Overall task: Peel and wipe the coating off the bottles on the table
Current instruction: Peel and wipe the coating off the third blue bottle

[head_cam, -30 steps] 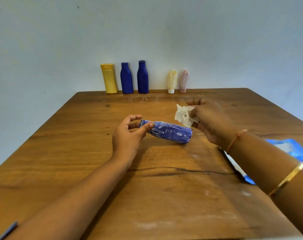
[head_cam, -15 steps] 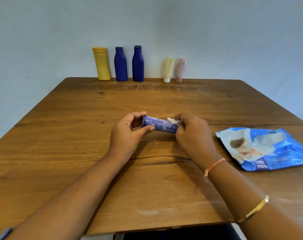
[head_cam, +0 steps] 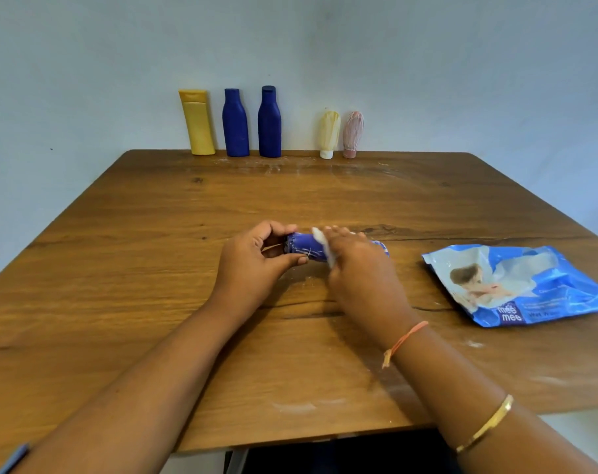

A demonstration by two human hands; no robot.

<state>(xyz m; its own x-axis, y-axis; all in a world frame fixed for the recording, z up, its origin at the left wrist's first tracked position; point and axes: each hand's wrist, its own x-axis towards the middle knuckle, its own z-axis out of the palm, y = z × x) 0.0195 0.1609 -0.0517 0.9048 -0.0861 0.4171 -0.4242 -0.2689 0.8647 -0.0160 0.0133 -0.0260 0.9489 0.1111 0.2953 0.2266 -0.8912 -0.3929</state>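
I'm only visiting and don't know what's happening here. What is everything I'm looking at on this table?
lying bottle: one, blue with white streaks, mid-table, between the hands.
wipe: one, white, against the lying bottle.
standing blue bottles: two, dark blue, far edge by the wall.
yellow bottle: one, yellow, left of them.
small bottles: two, cream and pink, right of them.
wipes pack: one, blue, table's right side.
table: one, brown wood.
left hand: grips the lying bottle's left end.
right hand: holds the wipe on it.
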